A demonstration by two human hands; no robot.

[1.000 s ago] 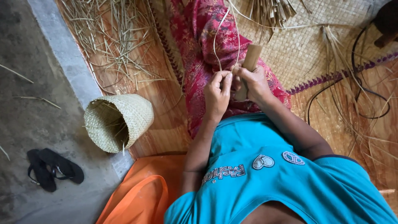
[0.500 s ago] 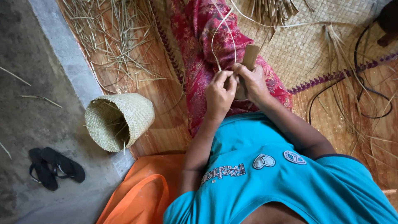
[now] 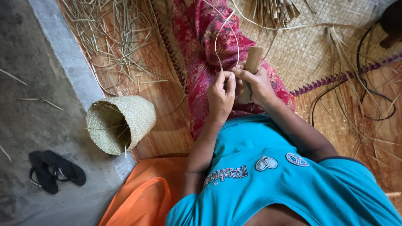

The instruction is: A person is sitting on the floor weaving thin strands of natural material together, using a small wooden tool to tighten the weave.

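L hand (image 3: 220, 95) pinches a thin pale strip (image 3: 217, 46) btwn thumb & fingertips, closed tight on it; the strip loops up over the lap & back down toward the hands. R hand (image 3: 255, 85) is wrapped shut around a flat tan wooden tool (image 3: 253, 60), whose top end sticks up above the knuckles; its forefinger touches the L hand's fingertips at the strip. Both hands sit over a red patterned cloth (image 3: 201, 37) on the lap. Beyond lies a woven mat (image 3: 301, 50) w/ a bundle of strips (image 3: 274, 10) at its top edge. Loose straw (image 3: 113, 42) lies scattered far L. A small woven basket (image 3: 120, 123) lies on its side near the L elbow, 2 black sandals (image 3: 56, 170) beside it on concrete, orange fabric (image 3: 142, 192) below.
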